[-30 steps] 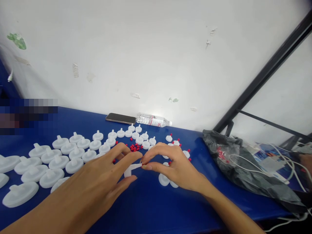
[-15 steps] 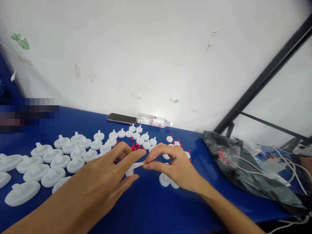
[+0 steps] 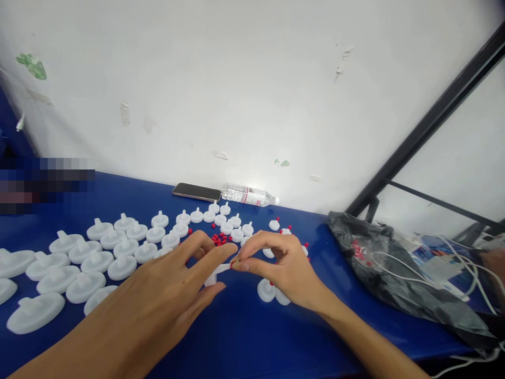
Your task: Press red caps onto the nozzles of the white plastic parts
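Across the left of the frame, uncapped white discs (image 3: 82,252) spread on blue table (image 3: 236,337), at centre, white stemmed piece (image 3: 211,278) gripped by partly curled left hand (image 3: 173,284), stem tip pinched between right hand's (image 3: 280,268) closed thumb and finger.

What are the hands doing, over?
Left hand: holding white piece. Right hand: pinching at its stem tip. Red caps just beyond; nothing visibly blocking.

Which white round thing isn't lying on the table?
The white piece held in the left hand, its stem reaching the right hand; the others rest on the blue table.
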{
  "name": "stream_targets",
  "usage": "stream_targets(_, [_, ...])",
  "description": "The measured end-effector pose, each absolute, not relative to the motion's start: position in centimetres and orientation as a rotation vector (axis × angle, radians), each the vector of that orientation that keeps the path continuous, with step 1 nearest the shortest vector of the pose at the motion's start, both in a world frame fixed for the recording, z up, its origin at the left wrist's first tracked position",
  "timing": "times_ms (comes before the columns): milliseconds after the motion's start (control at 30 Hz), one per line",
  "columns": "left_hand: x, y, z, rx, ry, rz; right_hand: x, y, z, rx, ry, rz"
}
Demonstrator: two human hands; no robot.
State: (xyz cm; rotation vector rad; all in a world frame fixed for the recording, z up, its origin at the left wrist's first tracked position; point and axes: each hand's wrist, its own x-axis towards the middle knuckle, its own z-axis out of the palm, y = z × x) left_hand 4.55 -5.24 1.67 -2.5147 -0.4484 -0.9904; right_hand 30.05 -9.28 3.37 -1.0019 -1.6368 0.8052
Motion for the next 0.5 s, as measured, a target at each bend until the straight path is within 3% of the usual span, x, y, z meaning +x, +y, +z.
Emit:
stream_targets(133, [4.6, -5.4, 2.1, -2.526, -0.361, -1.008, 30.0, -9.1, 3.2, -0.958, -1.583, 0.9])
stream_targets(500, [4.8, -6.7, 1.0, -2.621, -0.561, -1.466, 30.4, -10.5, 3.6, -0.711, -1.536, 1.576])
